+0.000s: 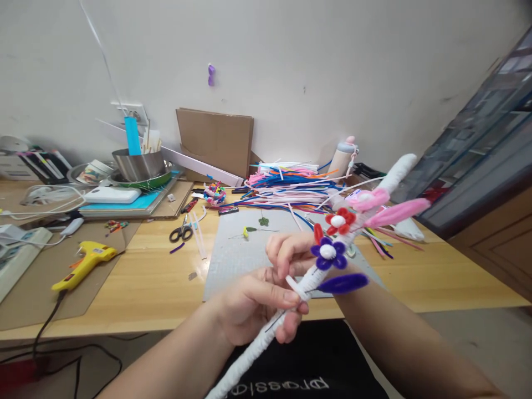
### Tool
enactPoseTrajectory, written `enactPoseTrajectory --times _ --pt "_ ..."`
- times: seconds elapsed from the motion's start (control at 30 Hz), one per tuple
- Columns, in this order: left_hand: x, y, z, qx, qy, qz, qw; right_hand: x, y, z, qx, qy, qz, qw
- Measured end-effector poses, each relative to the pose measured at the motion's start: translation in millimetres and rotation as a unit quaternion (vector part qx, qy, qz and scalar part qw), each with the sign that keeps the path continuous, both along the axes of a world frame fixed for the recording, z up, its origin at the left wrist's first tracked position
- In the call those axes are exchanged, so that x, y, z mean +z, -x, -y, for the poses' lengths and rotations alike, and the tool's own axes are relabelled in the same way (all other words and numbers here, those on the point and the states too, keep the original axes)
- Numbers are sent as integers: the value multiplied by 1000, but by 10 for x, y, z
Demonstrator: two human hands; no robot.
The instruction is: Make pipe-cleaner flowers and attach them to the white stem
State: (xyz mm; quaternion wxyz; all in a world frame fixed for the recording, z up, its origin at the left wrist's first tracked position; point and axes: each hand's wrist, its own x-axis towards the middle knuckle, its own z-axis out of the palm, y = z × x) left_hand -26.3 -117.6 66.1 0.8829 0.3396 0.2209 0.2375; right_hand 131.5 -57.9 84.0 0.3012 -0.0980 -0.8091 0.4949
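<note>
My left hand [260,296] is closed around a long white wrapped stick [253,350], thumb pressed on its front. The stick slants up to the right, with a purple pipe-cleaner flower [328,252], a red flower [339,221] and a pink flower [368,199] along it. A purple leaf [344,283] and a pink leaf [399,213] stick out sideways. Above the left thumb, a short white pipe cleaner [296,288] bends round the stick. My right hand [293,250], behind the stick, has its fingers curled at that piece's end; its fingertips are partly hidden.
A grey cutting mat [233,260] lies ahead, with small green pieces on it. Piled pipe cleaners [286,185] lie behind. Black-handled scissors [181,234] and a yellow glue gun [85,265] with a trailing cord are at left. A bottle [341,158] stands at the back.
</note>
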Motion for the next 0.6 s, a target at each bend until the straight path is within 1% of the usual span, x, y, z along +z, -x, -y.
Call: enactPoseTrajectory --times 0.17,0.27,0.33,0.4,0.47,0.6 --pt "-45 -45 16 -1 13 1 1000 37 29 12 22 -47 11 999" --pt "-54 -48 27 3 23 7 1000 -15 36 -4 28 -66 -12 997" --pt "-46 -33 34 8 24 8 1000 -70 28 -14 17 -70 -24 997" --pt "-32 -12 37 23 18 1 1000 -121 17 -5 -14 -60 -32 998" --pt "-24 12 34 43 7 -17 999 -166 9 27 -64 -39 -37 996" --pt "-46 64 0 92 -23 -78 992 -290 3 120 -165 33 -40 985"
